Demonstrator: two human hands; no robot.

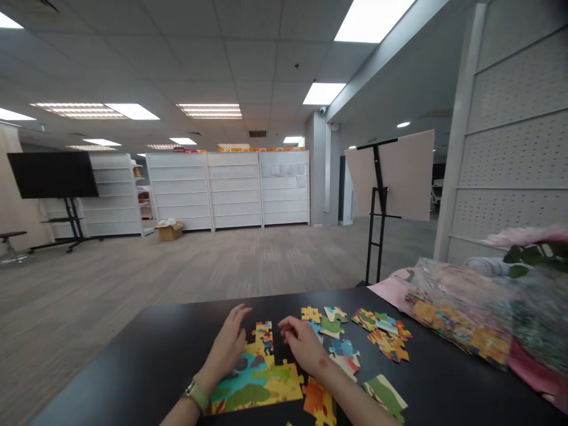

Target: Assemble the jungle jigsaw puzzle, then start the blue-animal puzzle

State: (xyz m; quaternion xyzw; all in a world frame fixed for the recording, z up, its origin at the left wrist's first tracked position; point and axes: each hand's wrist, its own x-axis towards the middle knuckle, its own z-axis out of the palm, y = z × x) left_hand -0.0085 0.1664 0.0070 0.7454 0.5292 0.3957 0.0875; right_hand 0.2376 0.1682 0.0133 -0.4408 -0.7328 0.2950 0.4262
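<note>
A partly joined jigsaw puzzle (266, 384), yellow, green and blue, lies on the black table, with a narrow column of pieces (264, 337) rising from its far side. My left hand (227, 343) is over the puzzle's left part, fingers stretched forward and apart, holding nothing. On the other side of the column, my right hand (304, 343) hovers with loosely bent fingers, and I see nothing between them. Loose jigsaw pieces surround my right hand: a green piece (332, 327), a blue and red piece (345, 355) and an orange piece (314, 397). My right forearm hides part of some pieces.
More loose pieces (386, 334) lie farther right, and a green and white piece (385, 395) is near the front. A clear plastic bag (461, 307) with colourful contents rests at the table's right, beside wrapped flowers (532, 254). Beyond the table stands a board on an easel (377, 207).
</note>
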